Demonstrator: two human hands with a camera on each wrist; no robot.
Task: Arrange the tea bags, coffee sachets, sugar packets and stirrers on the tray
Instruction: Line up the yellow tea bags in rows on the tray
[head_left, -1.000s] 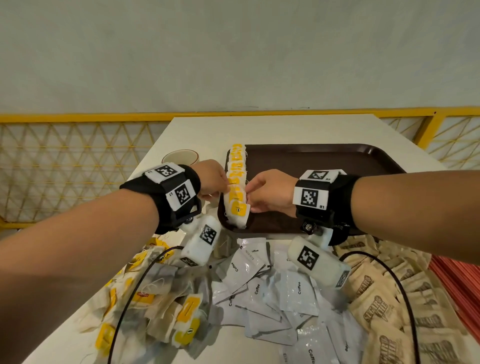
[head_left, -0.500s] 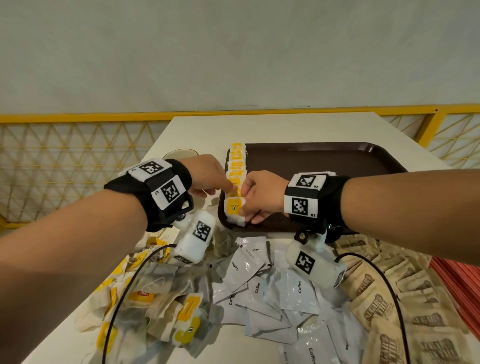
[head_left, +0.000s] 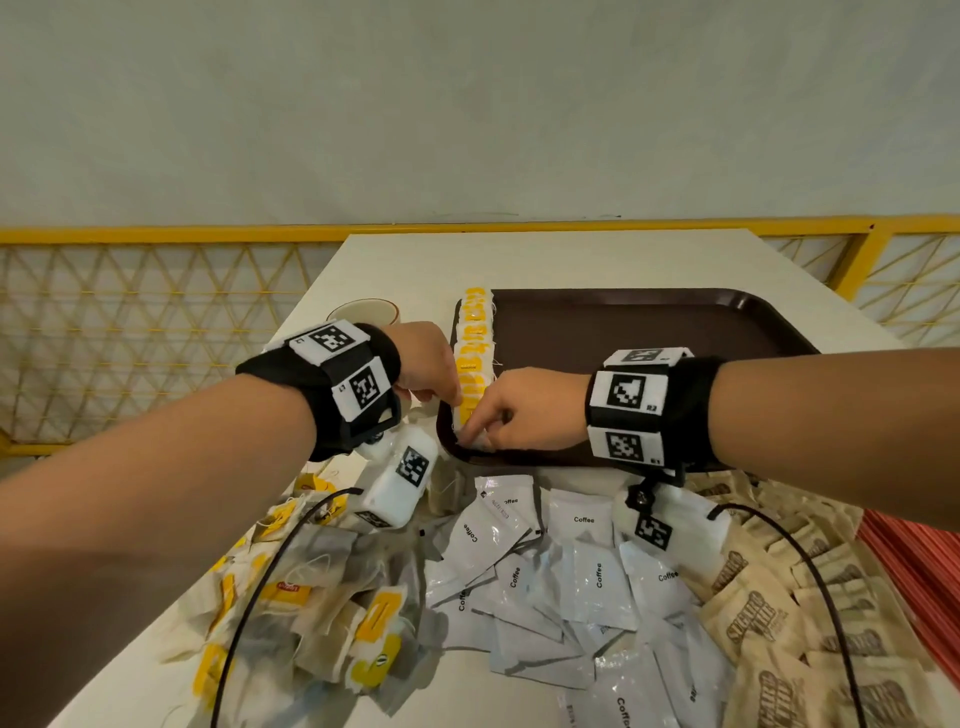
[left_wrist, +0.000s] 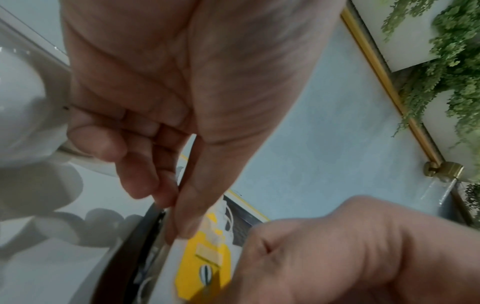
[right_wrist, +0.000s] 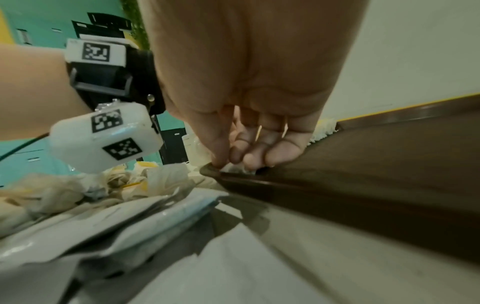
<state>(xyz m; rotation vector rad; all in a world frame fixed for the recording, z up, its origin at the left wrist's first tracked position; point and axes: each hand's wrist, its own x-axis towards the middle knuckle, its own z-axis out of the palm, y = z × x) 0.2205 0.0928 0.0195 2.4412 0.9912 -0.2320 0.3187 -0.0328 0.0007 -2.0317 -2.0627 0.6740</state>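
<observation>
Pressing down now, my right hand has dropped to pinch the nearest tea bag into the tray corner at frame centre, left hand pinching its edge, completing the row.

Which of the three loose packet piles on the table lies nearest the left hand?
The tea bags, the pile with yellow tags, lying under the left hand and its forearm. The white coffee sachets sit in the middle, and the brown sugar packets lie farthest right.
</observation>
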